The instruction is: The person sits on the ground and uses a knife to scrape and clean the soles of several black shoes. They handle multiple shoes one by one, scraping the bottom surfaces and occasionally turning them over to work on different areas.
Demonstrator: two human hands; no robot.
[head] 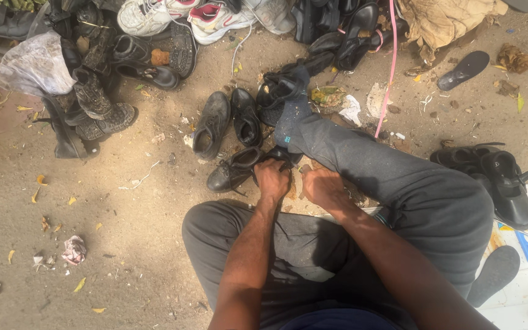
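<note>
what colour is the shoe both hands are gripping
Black leather lace-up shoe, seen best in the head view.

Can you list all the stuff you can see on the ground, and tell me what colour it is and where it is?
Black leather lace-up shoe: one, black, on the sandy ground, gripped by the left hand.
Pair of black shoes: two, black, just beyond it.
White sneakers with pink trim: two, top centre.
Pile of worn black boots: several, black, upper left.
Crumpled grey plastic bag: one, upper left.
Pink cord: one, upper right.
Black sandals: a few, right edge.
Loose black sole: one, upper right.
Grey trousers: legs stretched and folded, centre.
Left hand: on the shoe.
Right hand: fist beside it.
</note>
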